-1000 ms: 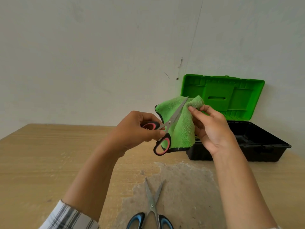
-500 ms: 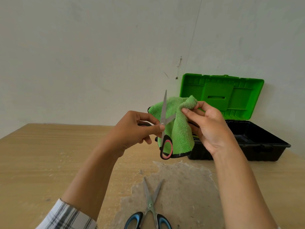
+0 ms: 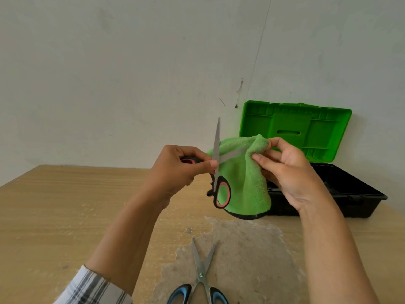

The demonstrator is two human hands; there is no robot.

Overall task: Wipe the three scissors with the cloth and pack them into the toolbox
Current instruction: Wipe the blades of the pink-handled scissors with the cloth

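Two pairs of scissors are in sight; the third I cannot find, and the inside of the toolbox is mostly hidden from me. My left hand grips the red-handled scissors at one loop and the pivot, held up over the table with the blades spread wide. One blade stands upright and the other runs right into the green cloth. My right hand pinches the cloth round that blade near its tip, between thumb and fingers.

To wipe well, I should draw the pinched cloth along the flats from pivot to tip, never across the edge, with my fingertips on the sides of the blade. The left hand must hold the pivot firm so the blades cannot snap together on the cloth. The upright blade then needs the same.

The blue-handled scissors lie half open on the table near me, not yet wiped, I judge. The toolbox stands at the back right, its lid up.
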